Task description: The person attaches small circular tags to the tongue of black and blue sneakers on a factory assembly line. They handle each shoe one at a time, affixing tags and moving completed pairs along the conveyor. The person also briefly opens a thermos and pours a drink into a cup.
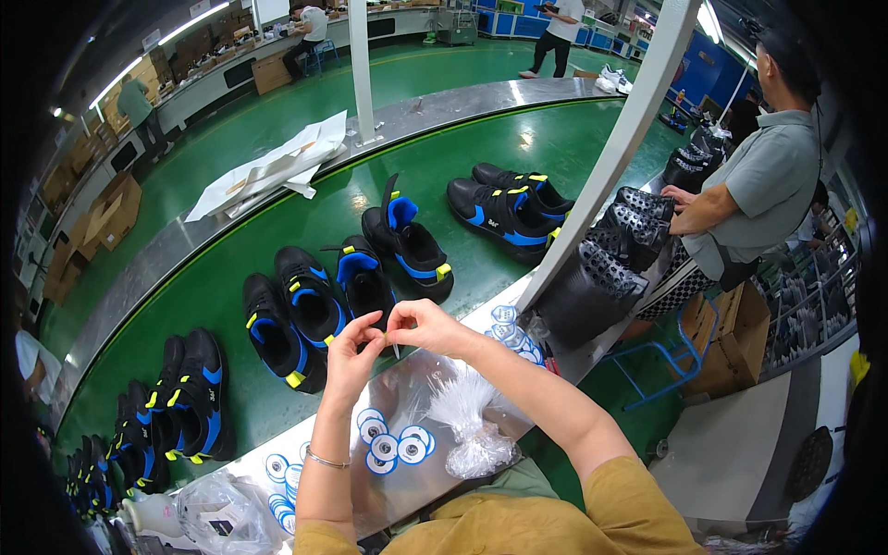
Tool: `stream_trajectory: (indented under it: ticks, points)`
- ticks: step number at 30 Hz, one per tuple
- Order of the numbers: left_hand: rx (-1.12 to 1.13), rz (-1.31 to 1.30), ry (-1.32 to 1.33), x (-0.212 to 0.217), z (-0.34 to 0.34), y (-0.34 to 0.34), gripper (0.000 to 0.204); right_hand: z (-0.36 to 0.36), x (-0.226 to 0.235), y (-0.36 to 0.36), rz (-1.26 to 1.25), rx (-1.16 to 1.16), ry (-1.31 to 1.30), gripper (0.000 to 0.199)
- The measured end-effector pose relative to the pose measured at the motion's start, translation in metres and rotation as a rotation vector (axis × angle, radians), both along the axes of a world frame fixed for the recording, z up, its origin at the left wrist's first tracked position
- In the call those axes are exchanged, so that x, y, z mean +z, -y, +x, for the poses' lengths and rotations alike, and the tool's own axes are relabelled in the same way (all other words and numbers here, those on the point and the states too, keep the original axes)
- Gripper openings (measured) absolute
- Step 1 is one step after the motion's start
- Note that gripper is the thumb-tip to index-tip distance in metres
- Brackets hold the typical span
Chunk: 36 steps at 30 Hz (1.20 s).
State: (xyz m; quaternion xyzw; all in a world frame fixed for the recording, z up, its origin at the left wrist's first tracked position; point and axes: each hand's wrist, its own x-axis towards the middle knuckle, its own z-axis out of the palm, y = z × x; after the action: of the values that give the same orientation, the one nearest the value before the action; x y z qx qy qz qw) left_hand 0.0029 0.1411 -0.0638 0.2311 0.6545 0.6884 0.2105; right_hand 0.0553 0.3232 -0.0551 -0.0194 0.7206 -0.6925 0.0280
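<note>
My left hand (350, 356) and my right hand (421, 326) are raised together over the metal ledge (407, 384), fingertips pinching a small thin item between them; it is too small to identify. Below my hands lie round white-and-blue tags (393, 447) and a bundle of clear plastic fasteners (462, 412) in a bag. Just beyond my hands a pair of black shoes with blue lining and yellow tabs (365, 277) sits on the green conveyor belt (250, 236).
More black-and-blue shoe pairs (507, 205) line the belt, also at left (190, 398). White paper sheets (273, 166) lie on the far rail. A white post (610, 153) rises at right. A person in grey (754, 190) handles black shoes (620, 236). A clear bag (222, 518) sits nearby.
</note>
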Motion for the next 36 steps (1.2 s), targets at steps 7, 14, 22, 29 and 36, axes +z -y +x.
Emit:
stream_trajectory:
  ticks: [7,14,22,29,36]
  points:
    - [-0.006,-0.022,0.002,0.0,0.001,-0.001,0.037,-0.001,-0.003,-0.002,0.017,0.036,0.001,0.01]
    - [0.336,-0.362,-0.642,0.023,-0.053,-0.013,0.037,-0.038,-0.009,-0.022,0.204,-0.226,-0.034,0.014]
    - [0.231,-0.441,-0.771,0.01,-0.102,-0.07,0.031,-0.086,-0.04,-0.002,0.728,-0.53,-0.279,0.036]
    - [0.156,-0.368,-0.93,-0.011,-0.105,-0.034,0.028,-0.08,-0.042,-0.005,0.733,-0.478,-0.47,0.033]
    - [0.338,-0.38,-0.913,-0.02,-0.088,-0.036,0.032,-0.075,-0.044,0.006,0.887,-0.387,-0.48,0.009]
